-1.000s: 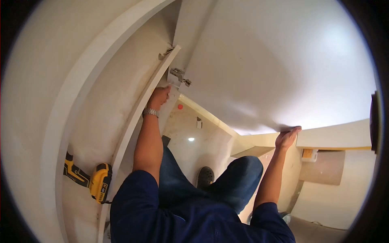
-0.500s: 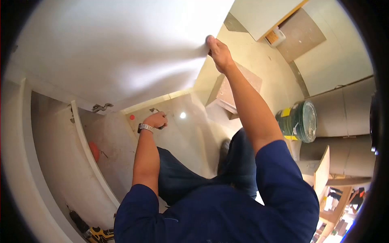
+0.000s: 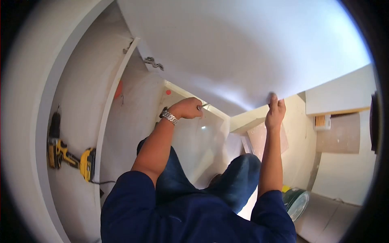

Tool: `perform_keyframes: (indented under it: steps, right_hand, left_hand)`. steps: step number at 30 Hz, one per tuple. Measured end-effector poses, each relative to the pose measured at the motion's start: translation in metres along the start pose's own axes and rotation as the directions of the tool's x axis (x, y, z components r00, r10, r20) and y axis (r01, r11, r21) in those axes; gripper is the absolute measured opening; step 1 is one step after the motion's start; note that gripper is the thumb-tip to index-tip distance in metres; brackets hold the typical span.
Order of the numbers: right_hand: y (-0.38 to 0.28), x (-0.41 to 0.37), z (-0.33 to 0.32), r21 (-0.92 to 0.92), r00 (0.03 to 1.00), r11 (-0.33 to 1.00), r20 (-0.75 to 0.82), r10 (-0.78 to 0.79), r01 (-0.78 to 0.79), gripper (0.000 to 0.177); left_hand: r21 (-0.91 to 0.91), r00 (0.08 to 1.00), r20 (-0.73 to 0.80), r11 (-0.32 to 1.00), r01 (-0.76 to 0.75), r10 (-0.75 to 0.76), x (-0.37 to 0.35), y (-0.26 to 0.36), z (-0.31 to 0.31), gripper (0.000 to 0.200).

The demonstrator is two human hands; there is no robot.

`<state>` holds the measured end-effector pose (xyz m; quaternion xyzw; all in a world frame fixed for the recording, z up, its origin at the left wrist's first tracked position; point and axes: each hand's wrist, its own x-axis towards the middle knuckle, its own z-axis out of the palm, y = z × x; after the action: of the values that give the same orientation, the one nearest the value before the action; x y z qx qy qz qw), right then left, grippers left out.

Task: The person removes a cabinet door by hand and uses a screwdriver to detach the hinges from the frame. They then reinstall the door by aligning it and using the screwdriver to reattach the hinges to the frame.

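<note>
A large white cabinet door (image 3: 227,44) swings across the top of the view, with a metal hinge (image 3: 154,63) at its left edge. My right hand (image 3: 276,111) is closed on the door's lower right edge, thumb on its face. My left hand (image 3: 186,108), a metal-band watch at the wrist, is closed just under the door's lower edge. A small dark tool (image 3: 199,107) shows at its fingers, with a thin piece pointing toward the door; most of it is hidden in the fist.
A yellow-and-black cordless drill (image 3: 67,158) lies inside the cabinet (image 3: 81,101) on the left, beside an upright divider (image 3: 115,85). A box (image 3: 259,137) stands on the floor behind my right forearm. Lower right is a green bucket (image 3: 298,202); a white jug (image 3: 322,122) stands farther back.
My view has turned, so the door and both hands appear farther right. My left hand has risen closer to the door's lower edge. The right hand still grips the door.
</note>
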<state>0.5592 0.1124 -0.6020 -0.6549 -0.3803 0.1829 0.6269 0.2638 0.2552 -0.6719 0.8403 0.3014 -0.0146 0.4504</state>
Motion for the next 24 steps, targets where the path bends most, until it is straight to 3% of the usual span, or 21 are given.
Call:
perform_keyframes:
  steps: [3,8,12,15,19,21,24]
  right_hand:
    - [-0.020,-0.025,0.004,0.022,0.995,0.999,0.086,-0.047,0.045,0.028]
    - [-0.048,-0.069,0.006,0.010,0.981,0.997,0.177,-0.077,0.077,0.029]
    - [-0.054,-0.104,0.007,-0.102,0.933,0.980,0.335,-0.128,0.171,0.024]
    - [-0.067,-0.132,0.016,-0.073,0.884,0.956,0.407,-0.231,0.283,0.018]
    - [-0.080,-0.172,0.038,0.044,0.808,0.903,0.430,-0.402,0.427,0.022]
    - [-0.097,-0.191,0.049,-0.032,0.812,0.897,0.440,-0.383,0.441,0.022]
    - [-0.108,-0.213,0.061,-0.087,0.767,0.907,0.570,-0.294,0.412,0.026]
  left_hand:
    - [-0.275,0.967,-0.104,0.941,0.198,-0.234,-0.050,0.034,-0.023,0.032]
    - [-0.420,0.824,-0.508,0.907,0.018,-0.251,-0.128,0.071,-0.020,0.023]
    - [-0.546,0.691,-0.644,0.830,-0.116,-0.327,-0.171,0.121,-0.017,0.018]
    - [-0.499,0.619,-0.740,0.832,-0.241,-0.265,-0.200,0.154,-0.013,0.013]
    - [-0.461,0.524,-0.843,0.665,-0.588,-0.121,-0.229,0.169,0.003,0.010]
    - [-0.370,0.429,-0.903,0.550,-0.748,-0.025,-0.237,0.179,0.008,0.009]
    - [-0.255,0.277,-0.960,0.542,-0.801,-0.042,-0.250,0.193,0.021,0.018]
